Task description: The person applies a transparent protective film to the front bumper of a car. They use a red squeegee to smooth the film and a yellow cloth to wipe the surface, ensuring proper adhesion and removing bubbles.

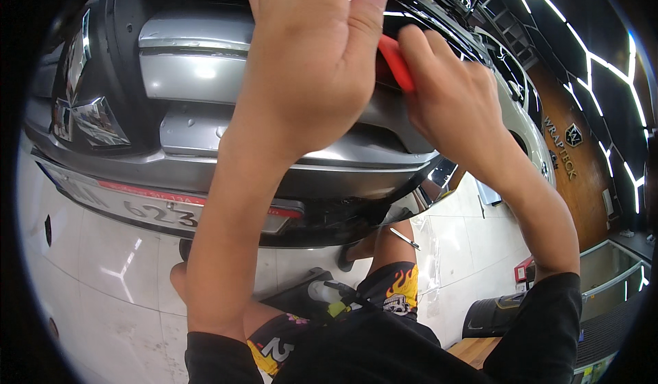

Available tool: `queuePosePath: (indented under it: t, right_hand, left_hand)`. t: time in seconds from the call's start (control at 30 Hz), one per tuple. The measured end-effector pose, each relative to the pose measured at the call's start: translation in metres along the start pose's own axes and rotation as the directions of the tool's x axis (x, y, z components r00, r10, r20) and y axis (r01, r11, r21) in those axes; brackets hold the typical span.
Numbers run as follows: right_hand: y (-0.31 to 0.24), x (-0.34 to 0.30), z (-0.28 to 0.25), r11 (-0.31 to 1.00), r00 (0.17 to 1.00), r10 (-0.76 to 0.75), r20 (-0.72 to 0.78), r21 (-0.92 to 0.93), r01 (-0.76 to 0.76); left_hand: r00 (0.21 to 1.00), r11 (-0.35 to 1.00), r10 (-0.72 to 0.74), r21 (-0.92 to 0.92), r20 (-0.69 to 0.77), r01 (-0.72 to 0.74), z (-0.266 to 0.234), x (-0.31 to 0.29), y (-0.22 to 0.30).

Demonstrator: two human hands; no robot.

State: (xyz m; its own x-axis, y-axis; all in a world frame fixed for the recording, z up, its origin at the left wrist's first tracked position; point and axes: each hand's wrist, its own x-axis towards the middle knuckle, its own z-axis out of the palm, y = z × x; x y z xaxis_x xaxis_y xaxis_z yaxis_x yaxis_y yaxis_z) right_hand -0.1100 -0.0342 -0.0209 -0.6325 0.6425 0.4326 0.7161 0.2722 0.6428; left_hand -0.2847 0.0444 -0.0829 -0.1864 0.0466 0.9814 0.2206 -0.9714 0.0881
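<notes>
My left hand [301, 69] reaches up over the front of a car, its back toward me. Its thumb is stretched out; most of its other fingers are cut off by the top edge. Just right of it, my right hand [456, 86] is closed round a flat red squeegee [397, 64], which stands on edge between the two hands. Beneath both arms lies the car's grille with grey bars [195, 74], some with droplets on them. My left hand hides part of these bars and the panel behind.
A chrome emblem [99, 120] sits at the left of the grille, above a white number plate [130, 199]. Below the bumper is a pale tiled floor [113, 261]. A pen-like white stick [404, 238] lies by my right thigh. A black container [490, 315] stands at lower right.
</notes>
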Motion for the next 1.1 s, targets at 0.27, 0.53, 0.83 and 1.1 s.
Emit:
queuePosePath:
  t: [0.27,0.53,0.83,1.1]
  right_hand:
    - [-0.007,-0.006,-0.039,0.968,0.984,-0.179,0.007,0.179,0.175]
    - [-0.006,-0.094,-0.057,0.732,0.967,0.218,0.129,0.634,-0.250]
    - [0.023,-0.082,-0.061,0.740,0.878,0.353,0.322,0.478,-0.473]
    - [0.012,-0.173,-0.054,0.435,0.843,0.428,0.325,0.744,-0.507]
  left_hand:
    - [0.985,0.988,-0.153,-0.002,0.072,0.154,-0.002,0.002,0.006]
    - [0.985,0.991,-0.136,0.005,0.106,0.137,-0.006,0.001,0.002]
    - [0.983,0.983,-0.064,0.178,0.173,0.033,0.000,0.001,0.004]
    - [0.947,0.949,-0.125,0.313,0.296,0.027,0.002,0.007,0.022]
